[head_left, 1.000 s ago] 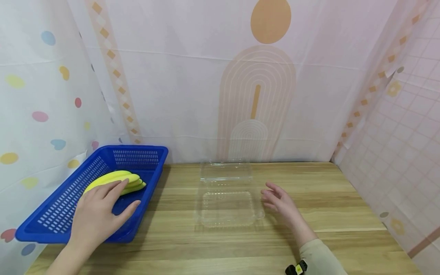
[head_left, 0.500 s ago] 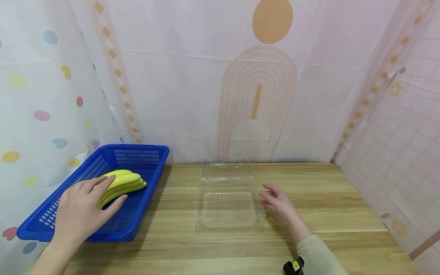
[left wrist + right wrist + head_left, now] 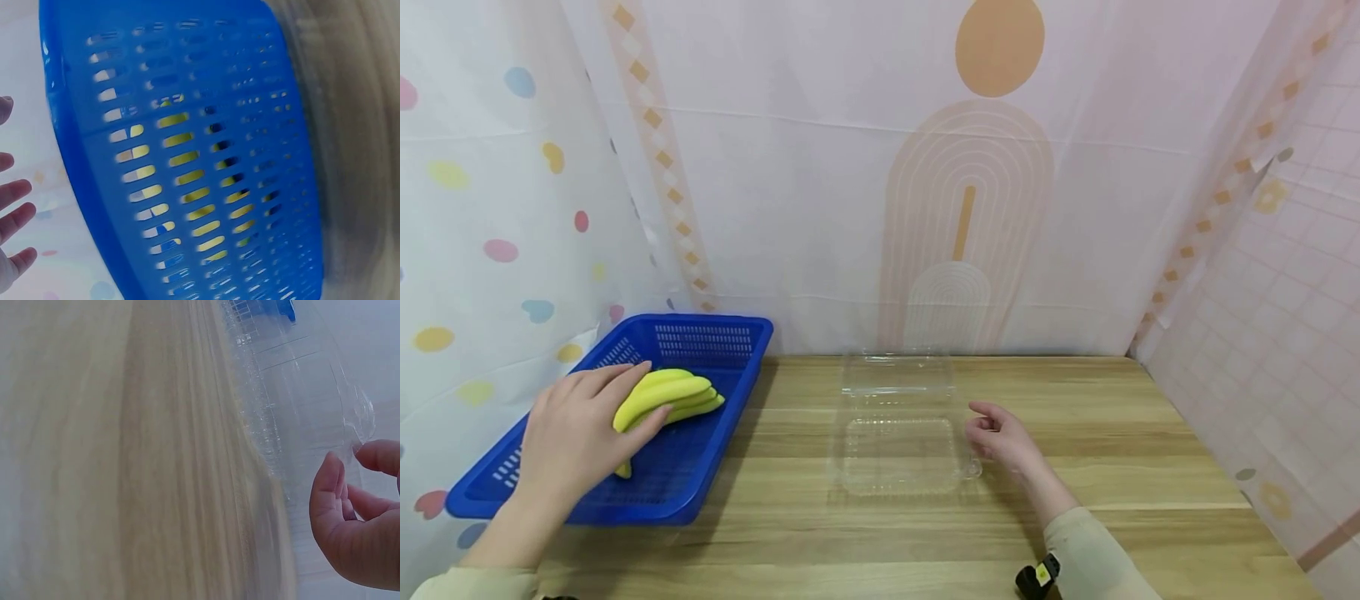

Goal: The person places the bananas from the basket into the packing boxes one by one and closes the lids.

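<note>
A bunch of yellow bananas [image 3: 662,396] lies in the blue plastic basket [image 3: 730,442] on the left. Over the basket, my left hand [image 3: 576,421] is beside the bunch's near end, fingers spread; the left wrist view shows its fingertips [image 3: 15,222] apart above the rim, and yellow shows through the slots. A clear plastic clamshell container [image 3: 901,457] stands in the middle of the table, lid raised at the back. At its right edge my right hand [image 3: 1006,437] has thumb and forefinger bent about the rim, as the right wrist view shows.
The wooden table [image 3: 1075,550] runs to a patterned curtain [image 3: 820,208] at the back. More curtains close off the left and right sides. The basket stands against the left curtain.
My left hand has moved left off the top of the bananas to their near end. My right hand's fingers have drawn in at the container's edge. The basket and container stay put.
</note>
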`<state>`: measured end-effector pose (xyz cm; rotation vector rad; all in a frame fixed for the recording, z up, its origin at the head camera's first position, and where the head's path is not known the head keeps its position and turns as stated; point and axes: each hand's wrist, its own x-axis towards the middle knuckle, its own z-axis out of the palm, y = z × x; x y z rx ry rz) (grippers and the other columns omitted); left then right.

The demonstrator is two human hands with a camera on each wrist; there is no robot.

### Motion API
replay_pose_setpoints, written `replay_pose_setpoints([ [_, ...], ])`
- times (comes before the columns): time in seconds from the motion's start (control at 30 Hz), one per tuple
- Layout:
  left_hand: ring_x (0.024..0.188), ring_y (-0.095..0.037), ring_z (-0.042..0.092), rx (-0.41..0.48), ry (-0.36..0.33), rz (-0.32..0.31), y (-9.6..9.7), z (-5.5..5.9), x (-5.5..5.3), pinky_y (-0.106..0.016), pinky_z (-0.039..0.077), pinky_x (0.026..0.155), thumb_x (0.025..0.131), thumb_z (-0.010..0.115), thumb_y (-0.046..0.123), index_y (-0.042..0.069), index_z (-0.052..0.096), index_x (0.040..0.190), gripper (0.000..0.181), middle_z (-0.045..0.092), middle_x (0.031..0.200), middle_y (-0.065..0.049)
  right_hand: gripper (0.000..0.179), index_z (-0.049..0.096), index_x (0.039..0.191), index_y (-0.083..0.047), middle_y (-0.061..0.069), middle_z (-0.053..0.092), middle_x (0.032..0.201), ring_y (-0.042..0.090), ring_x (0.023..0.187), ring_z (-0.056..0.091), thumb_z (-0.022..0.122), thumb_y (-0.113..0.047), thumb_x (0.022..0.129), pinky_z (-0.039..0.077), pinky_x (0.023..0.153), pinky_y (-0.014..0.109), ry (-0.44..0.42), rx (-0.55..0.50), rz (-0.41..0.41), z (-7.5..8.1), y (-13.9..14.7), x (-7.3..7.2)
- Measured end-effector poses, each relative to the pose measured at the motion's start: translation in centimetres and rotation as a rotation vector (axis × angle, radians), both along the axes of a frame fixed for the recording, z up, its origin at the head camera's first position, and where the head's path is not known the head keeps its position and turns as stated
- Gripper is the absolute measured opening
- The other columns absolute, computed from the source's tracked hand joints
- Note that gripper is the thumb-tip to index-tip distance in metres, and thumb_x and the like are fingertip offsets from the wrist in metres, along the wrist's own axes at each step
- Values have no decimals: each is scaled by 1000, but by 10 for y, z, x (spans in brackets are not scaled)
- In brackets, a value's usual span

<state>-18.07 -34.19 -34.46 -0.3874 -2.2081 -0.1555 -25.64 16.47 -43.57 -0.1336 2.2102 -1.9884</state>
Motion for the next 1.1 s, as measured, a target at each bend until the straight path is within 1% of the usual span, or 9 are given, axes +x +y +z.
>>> replay_pose_setpoints([
  [0.07, 93, -48, 59, -7, -3, -1, 0, 3, -4, -66, 43, 78, 88, 38, 79, 4, 69, 120, 87, 68, 106, -24, 51, 38, 142, 15, 7, 57, 96, 13, 77, 54, 57, 3, 96, 49, 65, 23, 6, 13, -2, 0, 0, 0],
  [0.13, 96, -48, 59, -12, -25, 9, 0, 6, -9, -66, 43, 80, 87, 48, 76, 4, 69, 121, 82, 68, 108, -24, 50, 39, 141, 15, 8, 57, 96, 13, 77, 54, 57, 4, 95, 49, 65, 22, 11, 21, -9, -1, -1, 0],
  [0.27, 95, -47, 59, -36, -56, 15, -2, 14, -18, -64, 44, 79, 81, 69, 59, 3, 68, 122, 69, 67, 111, -24, 48, 42, 140, 15, 9, 58, 97, 13, 77, 55, 57, 6, 95, 50, 66, 22, 11, 28, -23, -1, -2, -1],
  [0.4, 96, -47, 57, -59, -87, 39, -3, 23, -25, -64, 43, 81, 77, 77, 47, 3, 67, 124, 66, 67, 113, -24, 48, 42, 140, 14, 11, 57, 99, 14, 78, 55, 57, 5, 96, 51, 67, 23, 11, 23, -16, -1, -2, 0],
  [0.5, 103, -49, 53, -58, -170, 85, -1, 32, -29, -67, 39, 87, 75, 81, 41, 4, 63, 128, 67, 63, 119, -25, 48, 41, 141, 13, 11, 57, 100, 15, 79, 55, 57, 5, 96, 51, 68, 23, 7, 19, -9, -1, -2, 0],
  [0.6, 108, -50, 50, -59, -233, 111, 0, 40, -35, -69, 37, 88, 76, 82, 39, 4, 60, 132, 70, 60, 123, -27, 48, 42, 141, 13, 11, 57, 101, 15, 79, 55, 57, 5, 96, 52, 69, 23, 3, 11, -13, -1, -2, 0],
  [0.7, 110, -51, 49, -48, -255, 107, -1, 45, -43, -70, 37, 88, 78, 81, 41, 4, 58, 134, 71, 58, 125, -28, 48, 42, 140, 14, 11, 57, 100, 14, 78, 55, 57, 5, 96, 52, 69, 22, 3, 2, -21, -2, -2, -1],
  [0.93, 118, -50, 45, -20, -313, 96, -3, 52, -52, -69, 34, 91, 82, 77, 45, 4, 54, 138, 74, 54, 131, -28, 47, 42, 139, 16, 10, 57, 98, 13, 77, 55, 56, 8, 95, 52, 67, 21, 6, -23, -36, -3, -4, 0],
  [1.1, 123, -51, 41, -16, -354, 96, -3, 54, -57, -70, 30, 95, 84, 75, 48, 2, 50, 141, 78, 50, 136, -29, 47, 41, 138, 17, 9, 57, 98, 13, 77, 54, 56, 9, 94, 52, 66, 21, 13, -34, -36, -3, -5, 1],
])
